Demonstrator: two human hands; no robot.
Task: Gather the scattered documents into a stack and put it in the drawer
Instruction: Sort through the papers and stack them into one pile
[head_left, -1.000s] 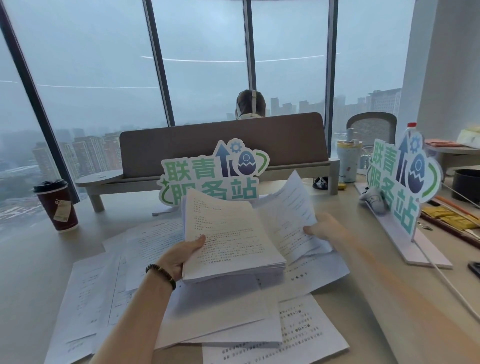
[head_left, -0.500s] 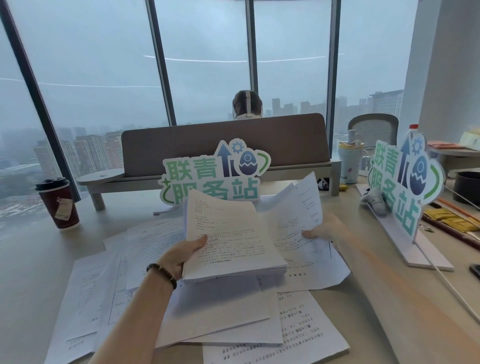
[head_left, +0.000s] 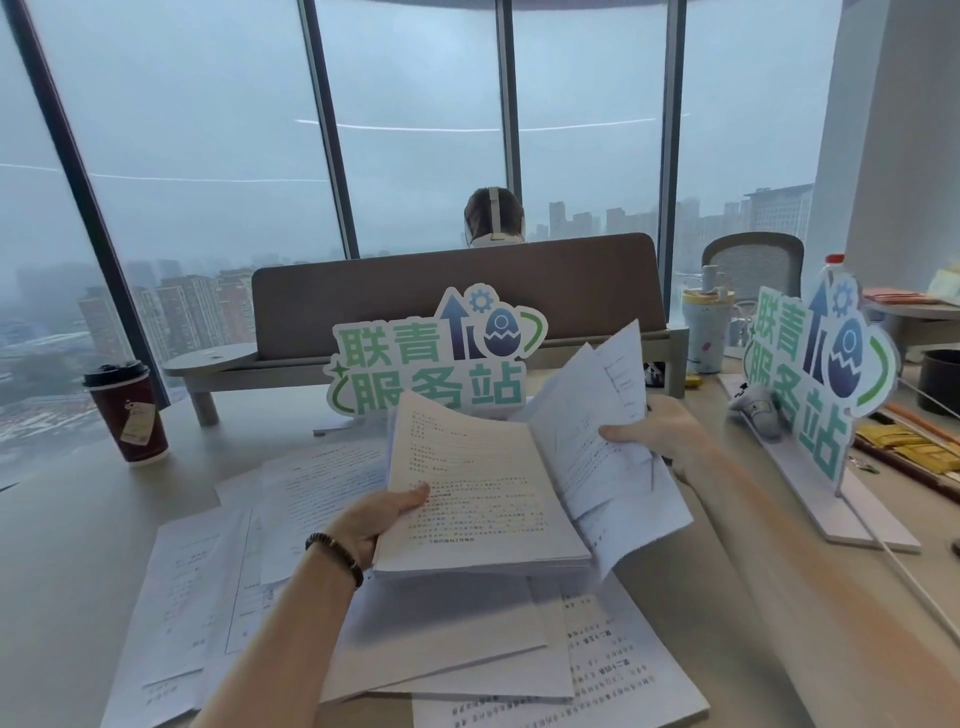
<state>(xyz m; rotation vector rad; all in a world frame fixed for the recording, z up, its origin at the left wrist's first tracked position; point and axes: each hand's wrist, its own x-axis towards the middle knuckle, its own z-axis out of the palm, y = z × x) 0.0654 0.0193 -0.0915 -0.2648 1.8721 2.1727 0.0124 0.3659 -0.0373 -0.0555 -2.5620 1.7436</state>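
Note:
My left hand (head_left: 376, 519) grips the left edge of a thick stack of printed documents (head_left: 478, 493), held tilted above the desk. My right hand (head_left: 657, 434) pinches a few loose sheets (head_left: 597, 415) raised just right of the stack, their lower ends hanging past its right edge. More printed sheets (head_left: 291, 519) lie scattered and overlapping on the desk under and around the stack, some at the near edge (head_left: 613, 654). No drawer is in view.
A dark red lidded paper cup (head_left: 127, 413) stands far left. A green sign (head_left: 431, 358) stands behind the papers, a second sign (head_left: 815, 374) on a white base to the right. A brown desk divider (head_left: 457, 296) has a person behind it. A white cable (head_left: 914, 587) crosses the right side.
My right hand has lifted the loose sheets off the desk and brought them up and closer to the stack. The stack in my left hand has barely moved.

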